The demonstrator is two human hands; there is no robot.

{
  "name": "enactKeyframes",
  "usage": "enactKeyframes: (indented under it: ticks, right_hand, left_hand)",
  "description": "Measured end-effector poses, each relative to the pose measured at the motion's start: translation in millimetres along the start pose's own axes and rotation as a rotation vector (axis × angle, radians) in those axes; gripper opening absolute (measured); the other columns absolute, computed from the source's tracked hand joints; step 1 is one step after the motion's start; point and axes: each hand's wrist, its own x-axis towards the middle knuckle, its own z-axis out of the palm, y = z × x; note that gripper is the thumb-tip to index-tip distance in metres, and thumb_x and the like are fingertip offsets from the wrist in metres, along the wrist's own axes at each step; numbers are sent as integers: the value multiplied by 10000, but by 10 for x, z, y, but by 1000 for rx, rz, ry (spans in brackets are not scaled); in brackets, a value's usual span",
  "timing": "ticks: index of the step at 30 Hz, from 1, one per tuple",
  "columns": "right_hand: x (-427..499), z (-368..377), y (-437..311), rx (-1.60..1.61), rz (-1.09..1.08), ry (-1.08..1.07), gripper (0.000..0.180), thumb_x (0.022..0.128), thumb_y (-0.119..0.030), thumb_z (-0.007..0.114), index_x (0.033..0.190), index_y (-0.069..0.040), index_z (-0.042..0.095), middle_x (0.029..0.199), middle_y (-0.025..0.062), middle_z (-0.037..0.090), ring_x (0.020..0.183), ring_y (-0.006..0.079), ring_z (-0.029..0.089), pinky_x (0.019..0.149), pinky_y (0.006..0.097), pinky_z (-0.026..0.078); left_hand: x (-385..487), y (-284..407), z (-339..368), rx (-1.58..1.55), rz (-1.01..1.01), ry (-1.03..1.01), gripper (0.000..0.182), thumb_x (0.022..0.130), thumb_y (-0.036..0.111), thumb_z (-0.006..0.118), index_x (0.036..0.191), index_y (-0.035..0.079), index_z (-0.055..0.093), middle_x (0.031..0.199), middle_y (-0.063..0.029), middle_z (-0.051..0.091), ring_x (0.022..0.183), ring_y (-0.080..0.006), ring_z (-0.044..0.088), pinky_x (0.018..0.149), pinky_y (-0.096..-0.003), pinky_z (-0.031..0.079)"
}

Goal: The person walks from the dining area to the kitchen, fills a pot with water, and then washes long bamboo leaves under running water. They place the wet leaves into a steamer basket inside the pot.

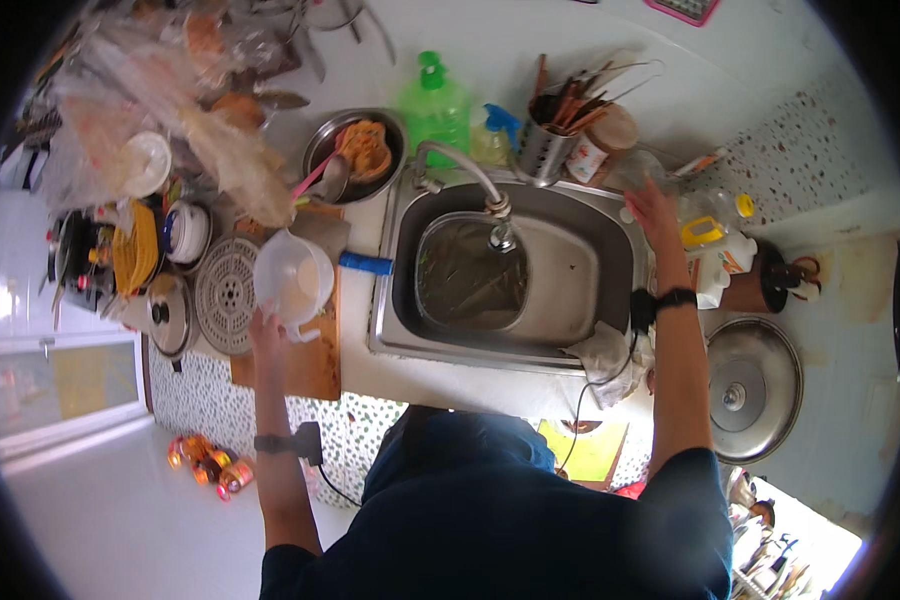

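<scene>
My left hand grips a translucent white plastic container over the wooden cutting board, at the left of the sink. Beyond the sink's right rear corner, my right hand touches a clear, rounded object beside a brown-lidded jar; the blurred fingers do not show whether they are closed on it. A clear bowl of dark liquid stands in the steel sink, partly under the faucet. A blue roll lies on the counter between the container and the sink.
Behind the sink stand a green bottle, a blue-topped spray bottle and a steel utensil holder. A steel bowl is at back left, a round steel lid at right. A rag hangs over the sink's front edge.
</scene>
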Motion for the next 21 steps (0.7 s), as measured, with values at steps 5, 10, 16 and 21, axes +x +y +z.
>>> enactKeyframes:
  ticks: [5,10,16,21]
  right_hand:
    - [-1527,98,487,-414,48,-500,314,872,-308,544,1062,-60,572,995,61,613,858,142,586,751,274,478]
    - [-2863,483,1333,-146,481,-1080,894,822,-465,599,1424,-77,62,1277,180,457,1140,264,480,973,397,376]
    - [-2582,253,1935,141,531,-361,428,887,-282,510,1201,-26,372,1029,187,578,985,280,586,850,384,477]
    - [-2007,-401,1818,-349,349,-107,332,805,-204,506,1063,6,485,813,157,605,677,238,627,569,333,531]
  left_hand:
    - [-443,658,16,175,278,-100,444,782,23,484,1225,50,480,739,-42,559,566,-66,495,452,-206,372]
    - [-1025,788,1240,279,15,-447,462,794,55,527,1250,55,449,765,-30,616,576,-76,544,463,-227,432]
    - [-1631,358,2702,200,64,-728,538,826,98,574,1298,40,323,728,-114,620,421,-140,555,350,-275,434]
    - [-712,351,3053,242,-198,-769,433,866,438,539,869,4,530,725,-122,616,423,-176,572,386,-270,484]
